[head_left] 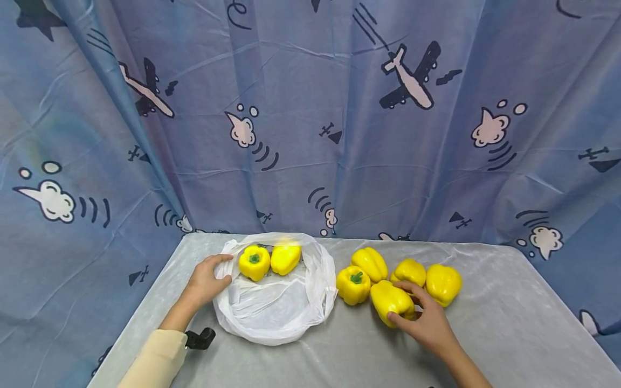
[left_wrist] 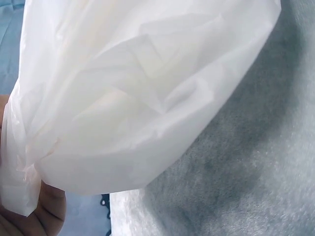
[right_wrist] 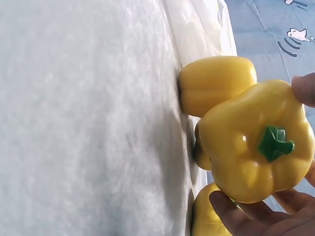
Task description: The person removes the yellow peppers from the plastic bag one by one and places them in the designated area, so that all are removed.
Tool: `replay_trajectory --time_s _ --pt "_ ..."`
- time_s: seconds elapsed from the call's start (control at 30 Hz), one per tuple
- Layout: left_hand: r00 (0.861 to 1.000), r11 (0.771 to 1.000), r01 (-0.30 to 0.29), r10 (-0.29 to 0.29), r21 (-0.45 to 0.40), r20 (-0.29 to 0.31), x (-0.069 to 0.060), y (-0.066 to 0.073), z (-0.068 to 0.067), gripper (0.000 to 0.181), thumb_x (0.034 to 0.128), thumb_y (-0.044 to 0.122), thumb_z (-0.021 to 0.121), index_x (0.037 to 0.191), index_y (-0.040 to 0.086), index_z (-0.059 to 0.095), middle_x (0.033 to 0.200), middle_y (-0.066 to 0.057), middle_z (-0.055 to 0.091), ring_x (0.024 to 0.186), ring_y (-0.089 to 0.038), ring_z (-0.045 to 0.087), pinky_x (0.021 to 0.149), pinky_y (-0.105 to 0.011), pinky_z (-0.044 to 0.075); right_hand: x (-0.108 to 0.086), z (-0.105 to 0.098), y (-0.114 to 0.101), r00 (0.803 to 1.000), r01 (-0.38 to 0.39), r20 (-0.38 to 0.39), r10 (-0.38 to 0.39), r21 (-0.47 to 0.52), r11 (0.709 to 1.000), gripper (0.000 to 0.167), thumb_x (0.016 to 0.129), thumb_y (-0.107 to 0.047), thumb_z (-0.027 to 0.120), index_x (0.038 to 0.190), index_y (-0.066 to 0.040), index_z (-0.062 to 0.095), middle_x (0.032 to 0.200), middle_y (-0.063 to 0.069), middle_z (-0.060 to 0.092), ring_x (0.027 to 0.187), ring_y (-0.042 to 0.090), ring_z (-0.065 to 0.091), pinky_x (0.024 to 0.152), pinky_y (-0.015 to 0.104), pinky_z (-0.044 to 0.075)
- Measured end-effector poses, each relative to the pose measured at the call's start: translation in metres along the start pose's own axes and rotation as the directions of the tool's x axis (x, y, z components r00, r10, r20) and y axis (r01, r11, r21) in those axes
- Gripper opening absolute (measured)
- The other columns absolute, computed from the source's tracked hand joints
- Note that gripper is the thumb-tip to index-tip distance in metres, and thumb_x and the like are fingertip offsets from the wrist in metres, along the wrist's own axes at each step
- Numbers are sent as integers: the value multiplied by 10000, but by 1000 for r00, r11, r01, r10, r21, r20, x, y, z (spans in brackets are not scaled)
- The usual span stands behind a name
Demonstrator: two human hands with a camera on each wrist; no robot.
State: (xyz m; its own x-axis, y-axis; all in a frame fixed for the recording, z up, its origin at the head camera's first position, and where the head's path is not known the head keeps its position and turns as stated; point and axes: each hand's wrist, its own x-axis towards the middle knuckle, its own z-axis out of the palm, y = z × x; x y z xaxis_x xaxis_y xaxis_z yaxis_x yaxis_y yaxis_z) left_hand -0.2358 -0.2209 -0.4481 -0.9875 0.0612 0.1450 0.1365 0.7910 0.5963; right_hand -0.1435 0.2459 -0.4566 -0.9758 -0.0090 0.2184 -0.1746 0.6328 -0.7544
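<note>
My right hand [head_left: 429,323] grips a yellow bell pepper [head_left: 390,302], thumb on the near side and fingers on the far side. Its green stem [right_wrist: 275,143] faces the camera in the right wrist view. Several other yellow bell peppers lie close by, among them one with its stem up [head_left: 353,285] and one at the right end [head_left: 443,284]. At the left, my left hand [head_left: 206,280] holds the rim of a white plastic bag [head_left: 271,331], whose film is bunched between the fingers in the left wrist view. Inside the wide-mouthed bag sit two yellow peppers, one upright [head_left: 254,262] and one on its side [head_left: 286,258].
A grey cloth [head_left: 349,355] covers the table. Behind it hangs a blue curtain [head_left: 291,134] with airplane prints, which also runs along both sides. A black device [head_left: 200,339] is strapped at my left wrist.
</note>
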Motion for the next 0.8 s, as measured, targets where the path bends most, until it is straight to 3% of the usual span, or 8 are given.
replay_trajectory --time_s 0.43,0.8 --pt "1000 1000 14 -14 -10 -1 0 3 -1 490 803 62 652 1285 15 577 1321 -248 548 1276 -437 473 1080 -556 386 7 9 4 999 -1 -45 1 5 1000 601 724 -239 835 1245 -86 577 1299 182 576 1018 346 623 698 246 518" --pt "999 999 32 -32 -18 0 1 3 0 492 813 72 649 1297 32 573 1340 -237 537 1289 -427 466 1087 -550 383 6 14 7 998 -2 -58 -1 -64 998 604 705 -236 844 1222 -70 580 1240 172 575 1046 320 599 833 374 516"
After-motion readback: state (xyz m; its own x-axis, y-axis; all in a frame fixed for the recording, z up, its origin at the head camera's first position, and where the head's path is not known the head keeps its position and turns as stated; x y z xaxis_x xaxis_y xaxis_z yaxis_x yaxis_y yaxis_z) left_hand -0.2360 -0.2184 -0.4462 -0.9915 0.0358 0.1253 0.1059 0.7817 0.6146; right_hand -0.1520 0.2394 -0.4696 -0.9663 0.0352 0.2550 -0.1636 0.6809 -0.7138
